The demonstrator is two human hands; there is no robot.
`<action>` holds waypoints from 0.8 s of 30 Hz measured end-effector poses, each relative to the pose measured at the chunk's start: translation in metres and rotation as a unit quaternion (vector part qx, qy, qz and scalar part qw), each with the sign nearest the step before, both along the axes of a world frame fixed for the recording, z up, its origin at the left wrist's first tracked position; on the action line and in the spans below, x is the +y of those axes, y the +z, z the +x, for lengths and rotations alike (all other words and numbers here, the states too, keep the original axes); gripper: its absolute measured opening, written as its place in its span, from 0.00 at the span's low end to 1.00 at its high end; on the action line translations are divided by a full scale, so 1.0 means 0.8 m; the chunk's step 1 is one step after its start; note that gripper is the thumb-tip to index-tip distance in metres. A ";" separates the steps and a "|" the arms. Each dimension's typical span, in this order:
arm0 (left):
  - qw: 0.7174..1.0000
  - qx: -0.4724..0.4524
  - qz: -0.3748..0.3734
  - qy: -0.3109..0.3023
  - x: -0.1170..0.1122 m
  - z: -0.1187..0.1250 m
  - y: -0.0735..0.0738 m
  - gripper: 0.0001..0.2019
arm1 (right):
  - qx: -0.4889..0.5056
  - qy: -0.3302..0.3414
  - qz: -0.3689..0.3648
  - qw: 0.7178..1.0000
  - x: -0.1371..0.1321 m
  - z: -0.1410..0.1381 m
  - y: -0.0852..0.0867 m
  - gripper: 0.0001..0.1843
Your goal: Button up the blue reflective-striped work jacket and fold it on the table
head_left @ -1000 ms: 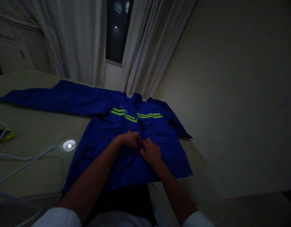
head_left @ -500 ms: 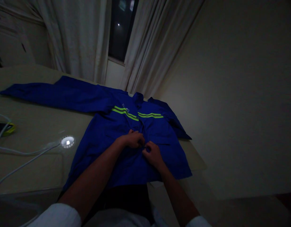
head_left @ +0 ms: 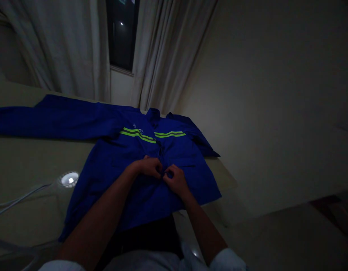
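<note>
Head cam: blue jacket (head_left: 188,177) placket under L hand (head_left: 147,167), R hand (head_left: 176,180)

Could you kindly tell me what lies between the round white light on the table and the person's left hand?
In the head view, the blue work jacket lies there, spread from near the round white light to the left hand.

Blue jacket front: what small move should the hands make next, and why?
Probably draw the two front edges of the blue work jacket together: the left hand and right hand meet at its centre line, where the cloth looks bunched. Any buttons are too dark to see.
</note>
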State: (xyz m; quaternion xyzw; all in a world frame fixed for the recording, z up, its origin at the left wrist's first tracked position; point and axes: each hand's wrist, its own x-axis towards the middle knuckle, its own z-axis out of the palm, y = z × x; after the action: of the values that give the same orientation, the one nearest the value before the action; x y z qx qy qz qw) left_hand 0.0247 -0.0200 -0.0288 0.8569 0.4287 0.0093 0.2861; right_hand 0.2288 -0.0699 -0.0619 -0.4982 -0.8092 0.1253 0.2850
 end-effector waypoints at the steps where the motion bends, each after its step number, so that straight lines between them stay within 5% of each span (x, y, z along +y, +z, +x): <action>1: 1.000 -0.003 -0.001 0.002 0.000 -0.001 0.000 0.12 | -0.014 -0.003 0.004 1.000 -0.002 -0.001 0.001 0.05; 15: 0.999 -0.047 0.005 0.005 -0.005 -0.006 0.007 0.11 | -0.243 -0.041 0.011 0.969 -0.015 -0.011 0.028 0.05; 24: 0.995 -0.059 0.076 -0.030 -0.005 0.006 -0.013 0.08 | -0.164 0.028 -0.051 0.985 -0.003 -0.005 0.032 0.05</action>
State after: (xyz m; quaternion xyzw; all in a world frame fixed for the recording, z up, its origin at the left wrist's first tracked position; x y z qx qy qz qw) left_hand 0.0293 -0.0239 -0.0389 0.8867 0.3828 0.0837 0.2454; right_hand 0.2246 -0.0725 -0.0364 -0.5035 -0.8510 0.0906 0.1187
